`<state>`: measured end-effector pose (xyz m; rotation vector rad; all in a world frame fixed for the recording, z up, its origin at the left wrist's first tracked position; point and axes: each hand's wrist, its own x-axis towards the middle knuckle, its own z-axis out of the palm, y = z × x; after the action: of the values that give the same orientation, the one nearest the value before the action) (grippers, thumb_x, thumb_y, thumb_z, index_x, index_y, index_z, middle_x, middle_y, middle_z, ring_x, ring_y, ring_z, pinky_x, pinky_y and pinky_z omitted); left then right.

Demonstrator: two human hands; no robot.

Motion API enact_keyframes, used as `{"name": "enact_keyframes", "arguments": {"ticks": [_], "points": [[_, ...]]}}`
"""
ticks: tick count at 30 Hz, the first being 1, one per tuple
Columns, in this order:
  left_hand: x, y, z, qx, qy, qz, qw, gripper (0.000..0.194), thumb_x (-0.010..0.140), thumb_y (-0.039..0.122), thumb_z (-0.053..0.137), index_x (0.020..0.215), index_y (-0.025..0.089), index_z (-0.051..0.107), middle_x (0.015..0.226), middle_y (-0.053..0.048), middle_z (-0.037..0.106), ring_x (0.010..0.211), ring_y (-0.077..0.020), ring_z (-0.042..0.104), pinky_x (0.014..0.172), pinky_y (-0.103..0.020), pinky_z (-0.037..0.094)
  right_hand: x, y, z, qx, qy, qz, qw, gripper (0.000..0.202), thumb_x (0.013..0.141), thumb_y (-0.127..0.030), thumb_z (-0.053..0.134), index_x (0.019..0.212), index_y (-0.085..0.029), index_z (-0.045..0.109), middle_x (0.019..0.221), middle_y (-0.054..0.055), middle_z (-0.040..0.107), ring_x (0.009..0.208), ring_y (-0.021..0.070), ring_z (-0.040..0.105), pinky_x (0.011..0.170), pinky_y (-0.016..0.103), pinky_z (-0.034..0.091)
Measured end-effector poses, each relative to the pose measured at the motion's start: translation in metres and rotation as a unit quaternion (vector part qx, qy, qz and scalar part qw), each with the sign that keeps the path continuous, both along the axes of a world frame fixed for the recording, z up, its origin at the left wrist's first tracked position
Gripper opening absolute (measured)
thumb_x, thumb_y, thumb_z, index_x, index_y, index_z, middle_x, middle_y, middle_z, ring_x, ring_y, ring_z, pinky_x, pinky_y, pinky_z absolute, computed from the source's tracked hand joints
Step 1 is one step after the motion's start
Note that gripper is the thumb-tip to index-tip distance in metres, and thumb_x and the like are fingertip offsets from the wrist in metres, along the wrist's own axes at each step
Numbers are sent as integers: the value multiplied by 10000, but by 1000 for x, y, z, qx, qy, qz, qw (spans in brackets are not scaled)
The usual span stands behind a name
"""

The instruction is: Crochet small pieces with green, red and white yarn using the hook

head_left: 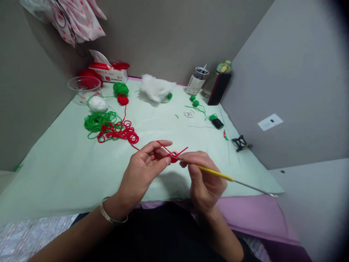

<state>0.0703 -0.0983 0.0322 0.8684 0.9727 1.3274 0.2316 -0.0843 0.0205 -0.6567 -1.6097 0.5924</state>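
While the left fingers (152, 146) pinch a red piece (173, 159) above the surface (160, 125) and the right fingers (197, 158) grip a yellow-handled hook (216, 173), green yarn (96, 122), white stuffing (156, 88) and a tissue box (116, 75) sit beyond.

Yellow-handled hook (215, 173) — touching red crochet (173, 159).

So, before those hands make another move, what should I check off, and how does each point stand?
1. Right hand has hold of the yellow-handled hook: ok.
2. Left hand pinches the small red piece: ok.
3. Red strand runs from the raised left index finger to the piece: ok.
4. Loose red yarn lies apart from the green yarn: not ok, the two overlap on the table.
5. A loop is caught on the hook's tip: cannot tell, too small and partly hidden.
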Motion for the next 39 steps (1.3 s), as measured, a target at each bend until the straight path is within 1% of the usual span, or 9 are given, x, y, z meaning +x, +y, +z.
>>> {"name": "enact_keyframes", "arguments": {"ticks": [4,7,12,15,21,24,30,35,39], "points": [[0,0,7,4,41,17,999,302,832,191,809,1127,199,748,768,40,670,811,-128,688,847,-245,565,2,0,-1,32,-34,2,999,290,975,-54,580,1147,-228,737,963,53,772,926,210,720,781,398,581],[0,0,11,6,65,19,998,298,821,168,797,1115,194,753,760,45,659,804,-121,693,848,-237,571,3,1,0,38,-39,0,999,268,982,-77,581,1130,-242,729,940,43,775,901,213,731,757,403,592],[-2,0,14,12,114,17,993,310,806,154,784,1114,191,774,766,36,666,781,-126,694,833,-244,572,6,4,4,15,-53,14,998,219,998,-118,578,1072,-256,732,923,33,783,869,210,737,742,410,606],[-2,1,13,29,136,14,990,332,798,137,779,1125,195,782,774,30,681,802,-135,703,856,-255,571,5,6,2,-2,-27,37,999,207,1000,-124,584,1063,-248,738,916,34,778,856,202,731,728,395,610],[-3,0,11,15,115,6,993,341,804,155,773,1141,205,762,776,33,678,804,-141,715,846,-263,583,2,5,-4,-17,2,27,999,214,1004,-144,583,1072,-257,752,906,33,777,830,201,723,703,391,612],[-4,0,12,21,134,9,991,353,798,145,773,1145,206,765,782,31,672,806,-140,710,864,-264,578,4,4,-2,-29,5,27,999,197,1004,-160,592,1047,-255,759,893,29,778,804,198,720,711,395,612],[-5,-1,13,52,159,7,986,372,810,114,752,1170,207,759,809,23,687,838,-142,704,922,-281,576,7,6,-1,-54,23,52,997,179,1012,-188,599,1005,-244,769,886,32,782,798,193,715,737,397,607],[-4,-1,13,53,138,3,989,415,810,118,754,1213,214,736,819,22,666,849,-147,696,934,-301,586,6,7,-3,-47,21,35,998,171,1012,-201,598,1004,-245,763,863,33,774,778,196,715,706,392,604],[-4,0,11,56,132,9,990,407,817,136,769,1215,213,737,855,14,644,865,-137,676,924,-277,583,5,7,-3,-41,10,21,999,183,1011,-193,593,1014,-255,765,880,33,773,795,198,721,693,383,599]]}}
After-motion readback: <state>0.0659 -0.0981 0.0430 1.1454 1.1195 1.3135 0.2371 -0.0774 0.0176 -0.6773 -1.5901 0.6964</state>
